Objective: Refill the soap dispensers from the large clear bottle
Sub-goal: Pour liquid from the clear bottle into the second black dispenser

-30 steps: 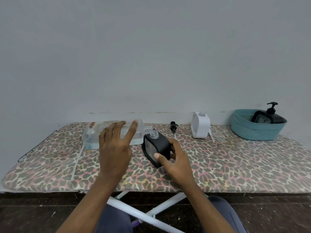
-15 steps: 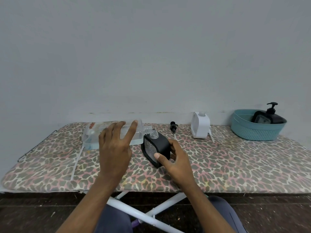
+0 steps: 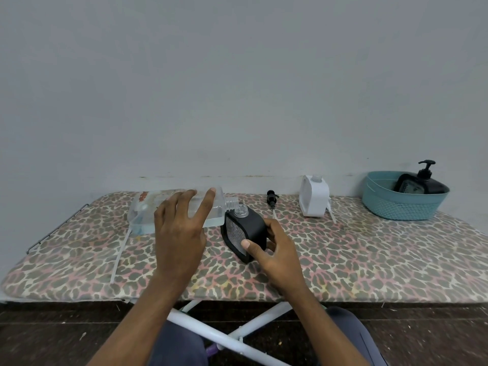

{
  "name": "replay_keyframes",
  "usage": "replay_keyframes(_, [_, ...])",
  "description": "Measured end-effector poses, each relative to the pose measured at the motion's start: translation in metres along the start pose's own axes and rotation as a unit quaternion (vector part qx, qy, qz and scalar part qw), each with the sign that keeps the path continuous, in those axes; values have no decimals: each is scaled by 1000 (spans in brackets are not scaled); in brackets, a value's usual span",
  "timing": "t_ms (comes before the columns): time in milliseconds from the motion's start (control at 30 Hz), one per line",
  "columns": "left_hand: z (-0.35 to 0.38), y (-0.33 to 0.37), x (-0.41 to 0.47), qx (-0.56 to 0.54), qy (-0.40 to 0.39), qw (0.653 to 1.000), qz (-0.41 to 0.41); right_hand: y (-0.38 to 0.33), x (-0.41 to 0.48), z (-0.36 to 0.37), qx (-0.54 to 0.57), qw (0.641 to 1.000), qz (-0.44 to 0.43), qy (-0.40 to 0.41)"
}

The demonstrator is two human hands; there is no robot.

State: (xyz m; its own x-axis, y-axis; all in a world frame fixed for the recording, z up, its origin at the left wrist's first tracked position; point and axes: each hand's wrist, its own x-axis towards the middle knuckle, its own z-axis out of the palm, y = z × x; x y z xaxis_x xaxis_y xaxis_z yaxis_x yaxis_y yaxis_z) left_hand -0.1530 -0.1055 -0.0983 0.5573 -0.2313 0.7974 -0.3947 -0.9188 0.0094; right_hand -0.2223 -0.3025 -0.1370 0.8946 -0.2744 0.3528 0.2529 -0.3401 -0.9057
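My left hand (image 3: 179,228) grips the large clear bottle (image 3: 148,210), held on its side with clear liquid low inside it. Its open threaded mouth points right and sits just over the open neck of a black soap dispenser (image 3: 244,231). My right hand (image 3: 274,249) holds that black dispenser tilted on the leopard-print board (image 3: 369,254). A white dispenser (image 3: 314,198) with no pump stands upright further right. A loose black pump (image 3: 272,199) lies between the two dispensers.
A teal basket (image 3: 401,204) at the far right holds another black dispenser (image 3: 420,183) with its pump on. A white tube (image 3: 331,215) lies beside the white dispenser. The wall runs close behind the board. White crossed legs (image 3: 227,336) show below the front edge.
Almost nothing differs. The clear bottle and the black dispenser stay held together at the same spot, with only a slight shift of the dispenser.
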Motion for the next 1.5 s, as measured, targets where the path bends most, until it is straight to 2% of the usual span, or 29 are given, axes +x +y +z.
replay_keyframes(1500, [-2, 1, 1, 8, 2, 1000, 1, 5, 3, 0, -2, 1000, -4, -7])
